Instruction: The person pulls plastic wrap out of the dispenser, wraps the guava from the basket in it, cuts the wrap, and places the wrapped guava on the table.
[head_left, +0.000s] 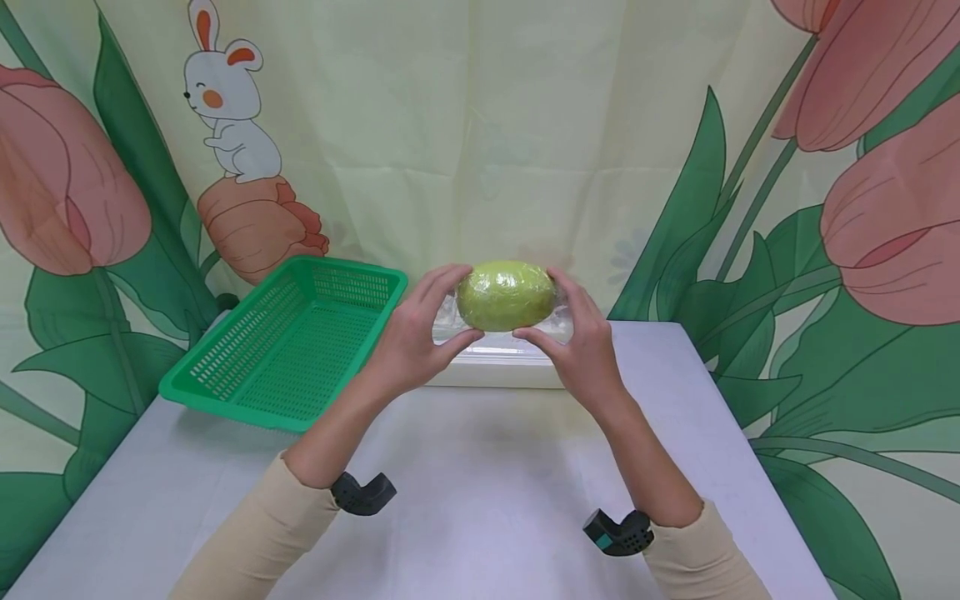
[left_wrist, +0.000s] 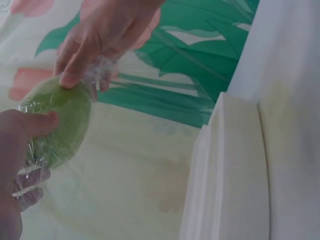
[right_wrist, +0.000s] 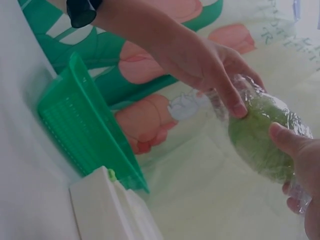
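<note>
Midair, a person's left grip (head_left: pixel 416 340) and right grip (head_left: pixel 583 340) are clamped on the two ends of a green oval object (head_left: pixel 506 296), wrapped in shiny clear film, thumbs on its near side and fingers curled round behind. The oval sits between the grips, off the tabletop (head_left: pixel 480 483). Seen from the head camera, a white box (head_left: pixel 498 377) shows just below the pair of grips; the left wrist view reveals a stretch of the printed backdrop (left_wrist: pixel 135 150) between oval and box, a gap the head view hides. Both wrist views pick out film bunched loosely about the fingers at the oval's ends.

Left of the left grip rests a green mesh basket (head_left: pixel 281 367), nearly whole in the head view and cut to its outer side in the right wrist view, which alone catches a small bright green piece (right_wrist: pixel 111 174) at the box's corner and faint lettering (right_wrist: pixel 274 34) on the backdrop beyond the grips. Below the grips, the head view takes in beige sleeves (head_left: pixel 258 533) and black wrist devices (head_left: pixel 363 493); to their upper left, a printed white rabbit (head_left: pixel 236 108).
</note>
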